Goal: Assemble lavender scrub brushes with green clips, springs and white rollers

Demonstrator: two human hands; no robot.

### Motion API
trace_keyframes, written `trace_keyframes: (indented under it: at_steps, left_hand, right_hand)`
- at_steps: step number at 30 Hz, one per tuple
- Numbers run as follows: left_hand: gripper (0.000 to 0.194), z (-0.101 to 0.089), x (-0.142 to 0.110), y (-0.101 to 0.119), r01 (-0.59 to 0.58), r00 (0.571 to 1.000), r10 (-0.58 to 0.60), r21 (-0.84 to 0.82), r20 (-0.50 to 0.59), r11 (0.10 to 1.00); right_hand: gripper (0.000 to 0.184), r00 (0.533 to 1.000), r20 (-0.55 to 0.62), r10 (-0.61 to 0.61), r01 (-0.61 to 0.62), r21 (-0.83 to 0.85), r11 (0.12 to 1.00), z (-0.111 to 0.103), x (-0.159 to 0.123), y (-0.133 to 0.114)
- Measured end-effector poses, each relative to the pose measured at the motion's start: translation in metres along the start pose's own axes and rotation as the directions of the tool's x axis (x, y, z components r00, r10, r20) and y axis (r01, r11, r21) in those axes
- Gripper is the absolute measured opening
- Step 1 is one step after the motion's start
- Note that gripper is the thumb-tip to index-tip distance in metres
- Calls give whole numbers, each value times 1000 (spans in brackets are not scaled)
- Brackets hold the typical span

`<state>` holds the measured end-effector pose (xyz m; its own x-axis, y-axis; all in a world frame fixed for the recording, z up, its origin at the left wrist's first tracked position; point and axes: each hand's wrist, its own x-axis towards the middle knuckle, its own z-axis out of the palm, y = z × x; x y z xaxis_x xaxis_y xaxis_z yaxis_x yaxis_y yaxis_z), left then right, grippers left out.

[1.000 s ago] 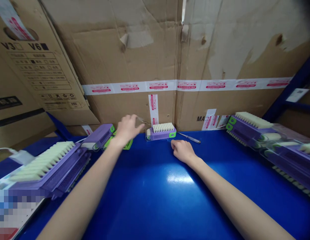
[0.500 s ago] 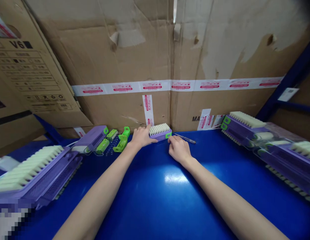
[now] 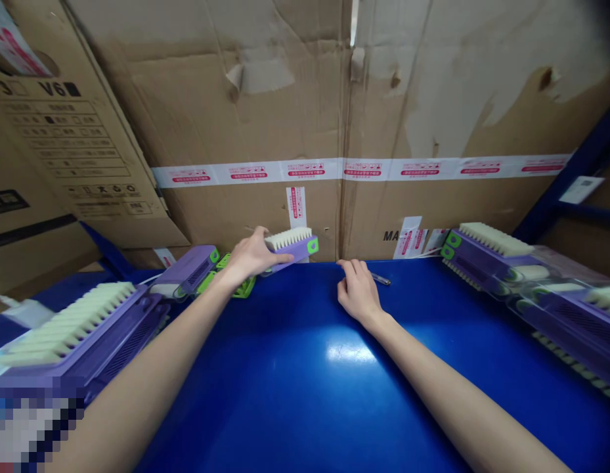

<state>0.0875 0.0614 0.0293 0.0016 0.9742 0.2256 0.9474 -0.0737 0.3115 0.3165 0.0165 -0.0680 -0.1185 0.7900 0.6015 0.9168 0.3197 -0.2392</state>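
While the left hand [image 3: 250, 255] grips the small purple brush [image 3: 291, 244] lifted off the counter [image 3: 305, 368], the right hand [image 3: 356, 292], loosely curled and holding nothing, rests by the screwdriver [image 3: 379, 279], probably the next pickup.

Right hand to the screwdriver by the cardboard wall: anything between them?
Nothing visible. The right hand rests on the blue table with its fingertips right at the screwdriver, whose near end they hide. The left hand holds the purple brush lifted, off to the left.
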Motion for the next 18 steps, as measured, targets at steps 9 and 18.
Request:
trace_keyframes:
  at_steps: [9,18]
  left_hand:
    - [94,-83,-15,-57,370,928,-338,283,-158,885]
    - [87,-70,-18,-107,518,855,-484,366,-188,773]
  right_hand:
    - [40,1000,9,-25,25,6,1000,0,-2,-1]
    - [39,999,2,-35,35,-11,999,1,-3,0]
